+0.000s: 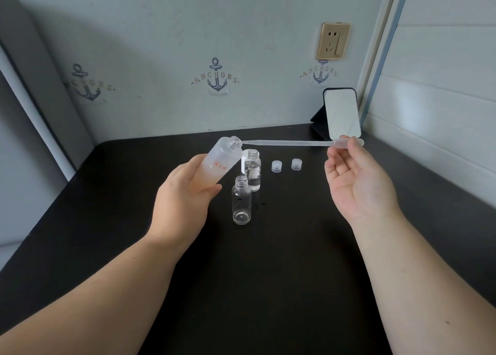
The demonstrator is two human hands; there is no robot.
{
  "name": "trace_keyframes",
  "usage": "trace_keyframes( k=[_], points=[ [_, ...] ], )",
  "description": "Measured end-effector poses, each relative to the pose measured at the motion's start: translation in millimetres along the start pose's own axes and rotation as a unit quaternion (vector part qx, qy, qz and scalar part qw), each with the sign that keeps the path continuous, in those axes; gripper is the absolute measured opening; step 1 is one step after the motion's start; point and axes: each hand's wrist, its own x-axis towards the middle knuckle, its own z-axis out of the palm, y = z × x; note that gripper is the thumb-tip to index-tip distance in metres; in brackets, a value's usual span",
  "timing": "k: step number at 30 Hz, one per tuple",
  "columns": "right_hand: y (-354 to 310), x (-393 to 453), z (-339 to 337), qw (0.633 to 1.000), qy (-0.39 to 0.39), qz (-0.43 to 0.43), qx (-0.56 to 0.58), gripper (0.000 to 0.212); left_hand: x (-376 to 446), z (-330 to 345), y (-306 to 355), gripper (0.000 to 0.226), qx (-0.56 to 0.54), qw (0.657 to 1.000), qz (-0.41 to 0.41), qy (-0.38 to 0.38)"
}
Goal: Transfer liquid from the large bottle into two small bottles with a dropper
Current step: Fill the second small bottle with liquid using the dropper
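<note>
— Hands? Where's the large bottle [218,166]?
— Left hand [185,201] grips it, tilted; right hand [354,183] pinches the dropper [295,142] bulb, tip at the open neck.
— Small bottles?
— Near small bottle [241,200] and far small bottle [253,170] stand mid-table; two caps [286,165] lie just beyond. Table [268,287] front lies bare; mirror [341,113] stands at the back edge.
</note>
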Motion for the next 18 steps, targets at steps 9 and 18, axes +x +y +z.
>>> trace_keyframes(
  k=[9,18],
  points=[
    [-1.8,-2.0,0.3,0.997,-0.016,-0.026,-0.07,0.018,1.0,0.6,-4.5,0.056,0.065,0.998,0.01,0.026],
    [13.1,-9.8,8.7,0.985,-0.091,-0.016,-0.146,0.01,0.9,5.5,-1.8,0.058,0.081,0.995,0.044,0.022]
  ],
)
